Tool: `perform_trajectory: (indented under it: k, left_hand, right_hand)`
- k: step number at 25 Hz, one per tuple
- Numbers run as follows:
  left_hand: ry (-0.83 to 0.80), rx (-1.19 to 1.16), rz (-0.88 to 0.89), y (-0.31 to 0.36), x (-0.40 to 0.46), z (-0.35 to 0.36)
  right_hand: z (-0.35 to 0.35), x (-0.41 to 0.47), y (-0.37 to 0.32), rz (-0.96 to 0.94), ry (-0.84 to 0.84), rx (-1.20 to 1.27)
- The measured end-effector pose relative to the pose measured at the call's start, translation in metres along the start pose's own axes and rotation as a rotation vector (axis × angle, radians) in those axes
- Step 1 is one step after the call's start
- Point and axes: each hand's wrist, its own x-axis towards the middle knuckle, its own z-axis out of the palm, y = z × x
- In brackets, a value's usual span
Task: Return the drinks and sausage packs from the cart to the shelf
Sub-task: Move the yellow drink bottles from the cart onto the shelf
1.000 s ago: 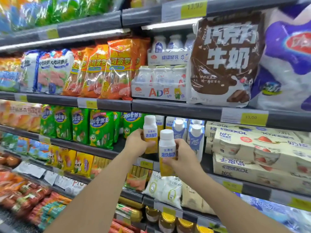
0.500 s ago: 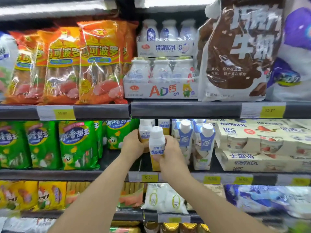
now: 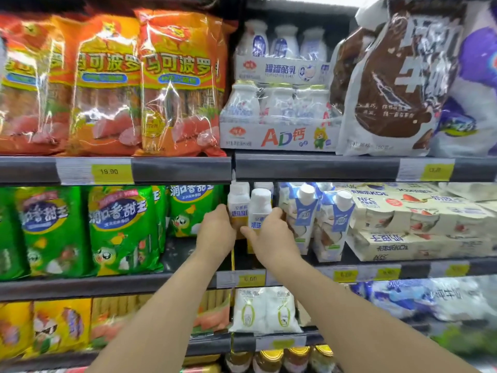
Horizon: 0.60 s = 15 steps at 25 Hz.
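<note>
Two small white drink bottles with yellow labels stand side by side inside the middle shelf (image 3: 295, 273). My left hand (image 3: 215, 232) grips the left bottle (image 3: 238, 197) from its left side. My right hand (image 3: 271, 238) grips the right bottle (image 3: 259, 205) low on its label. Both bottles are upright, between green sausage packs (image 3: 123, 227) on the left and blue-white drink cartons (image 3: 304, 211) on the right. Whether the bottle bases touch the shelf is hidden by my hands.
Orange sausage packs (image 3: 177, 84) and boxed white bottle packs (image 3: 279, 114) fill the shelf above. A brown milk bag (image 3: 390, 82) is at upper right. Cream yogurt cartons (image 3: 419, 224) lie right of the drink cartons. Yellow packs (image 3: 59, 327) and white pouches (image 3: 263, 310) sit below.
Both hands have pushed the two bottles further into the middle shelf, up under the shelf edge. The view has moved closer to the shelf.
</note>
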Motion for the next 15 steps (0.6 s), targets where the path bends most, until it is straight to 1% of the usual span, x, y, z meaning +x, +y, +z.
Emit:
perform_trajectory:
  k: [2,5,8,11,15]
  left_hand:
    - [-0.009,0.015,0.0,-0.002,0.002,0.001]
    - [-0.027,0.005,0.006,-0.004,0.007,0.002]
    - [-0.052,0.001,0.009,-0.005,0.008,0.001]
    - [-0.061,-0.007,0.032,-0.006,0.007,0.0]
    - [-0.074,0.013,0.016,-0.002,0.006,-0.003]
  right_hand:
    - [0.003,0.003,-0.002,0.011,0.025,-0.045]
    - [0.012,0.007,-0.003,0.052,0.087,-0.03]
    - [0.016,0.01,-0.004,0.061,0.138,-0.074]
    - [0.014,0.009,-0.001,0.052,0.125,-0.097]
    - [0.016,0.011,0.002,0.059,0.098,-0.157]
